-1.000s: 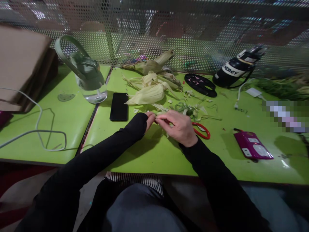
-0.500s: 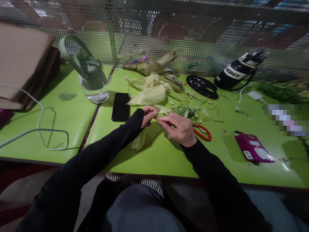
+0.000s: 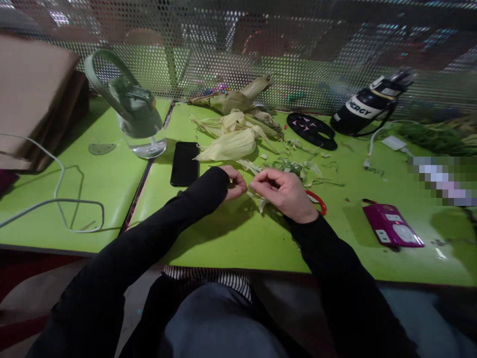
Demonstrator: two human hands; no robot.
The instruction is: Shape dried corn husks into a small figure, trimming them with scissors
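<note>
My left hand (image 3: 234, 184) and right hand (image 3: 285, 193) were near each other, fingertips bunched; I couldn't tell what they held. The corn husks (image 3: 233, 146) lay just past them on the green table (image 3: 231, 248).

Clock read from between the hands. Whatever may be pinched by the left hand (image 3: 235, 184) and right hand (image 3: 285, 194) is being seen too small to tell. Much of the left hand is being hidden by the left sleeve (image 3: 156, 228). Toward three o'clock, most of a red-looped tool (image 3: 321, 199) is being covered by the right hand. At one, green shreds (image 3: 296, 167) are being partly screened. At ten, cardboard (image 3: 33, 94) is being cropped by the view's left edge; at nine, a grey cable (image 3: 74, 201) and purple item (image 3: 7, 180) likewise. At two, greenery (image 3: 439, 136) is being cropped right. Far out at three, an object (image 3: 443, 181) is being masked by coarse pixels. At twelve, shapes are being blurred behind perforated mesh (image 3: 231, 64).
</note>
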